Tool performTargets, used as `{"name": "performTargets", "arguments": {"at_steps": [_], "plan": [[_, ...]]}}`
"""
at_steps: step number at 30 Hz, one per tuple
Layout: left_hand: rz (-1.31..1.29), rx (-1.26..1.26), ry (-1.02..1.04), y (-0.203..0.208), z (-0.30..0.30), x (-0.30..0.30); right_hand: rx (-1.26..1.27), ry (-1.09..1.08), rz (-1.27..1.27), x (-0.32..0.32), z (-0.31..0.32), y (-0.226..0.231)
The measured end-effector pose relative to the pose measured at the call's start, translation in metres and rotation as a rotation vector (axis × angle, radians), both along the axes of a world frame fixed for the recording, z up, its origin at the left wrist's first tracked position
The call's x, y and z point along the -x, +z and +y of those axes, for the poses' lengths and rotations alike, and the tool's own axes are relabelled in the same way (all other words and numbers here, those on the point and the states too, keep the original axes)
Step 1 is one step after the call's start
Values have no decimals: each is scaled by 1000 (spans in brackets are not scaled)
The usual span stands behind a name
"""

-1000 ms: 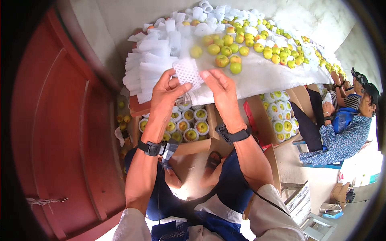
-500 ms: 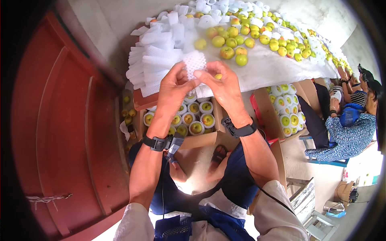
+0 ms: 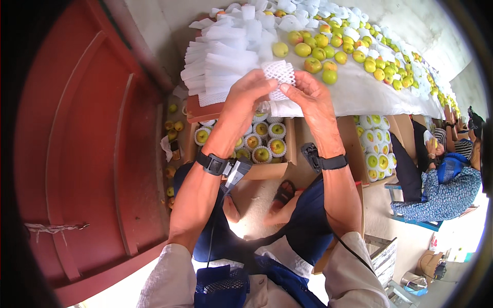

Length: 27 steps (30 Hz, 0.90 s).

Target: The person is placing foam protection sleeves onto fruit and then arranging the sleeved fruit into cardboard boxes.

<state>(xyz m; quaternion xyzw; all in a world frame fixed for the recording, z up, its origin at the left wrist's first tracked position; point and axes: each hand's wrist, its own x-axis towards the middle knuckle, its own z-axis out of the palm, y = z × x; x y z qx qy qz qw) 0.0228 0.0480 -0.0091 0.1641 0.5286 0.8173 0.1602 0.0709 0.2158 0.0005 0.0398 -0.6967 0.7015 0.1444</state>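
A white foam net sleeve is held up between my two hands, over the near edge of the table. My left hand pinches its left side, fingers behind and thumb in front. On its other side my right hand grips it, with the thumb across the lower front. Whether a fruit sits inside the sleeve I cannot tell. Just below my hands stands an open cardboard box of yellow-green apples in foam nets. Flat foam sleeves are piled left of my hands, and loose apples lie beyond them.
A red door closes off the left side. Apples and sleeves cover much of the white table sheet. Another packed box stands to the right, near a seated person in a blue patterned top. Apples lie by the door.
The view has shifted, so the table and boxes sit differently in it. Both hands still hold the foam sleeve. A bit of yellow fruit seen by my right hand before is now hidden.
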Motion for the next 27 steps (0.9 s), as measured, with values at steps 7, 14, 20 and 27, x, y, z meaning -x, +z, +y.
{"name": "performTargets", "arguments": {"at_steps": [7,14,20,27], "plan": [[45,79,-9,0,-7,-3,12,26,-59,-4,-7,6],[114,135,-6,5,-2,-8,74,-14,-78,-5,-3,9],[-58,39,1,1,-6,-2,75,7,-86,-6,-6,10],[94,234,122,1,2,-7,26,-57,-109,-4,-3,6]]}}
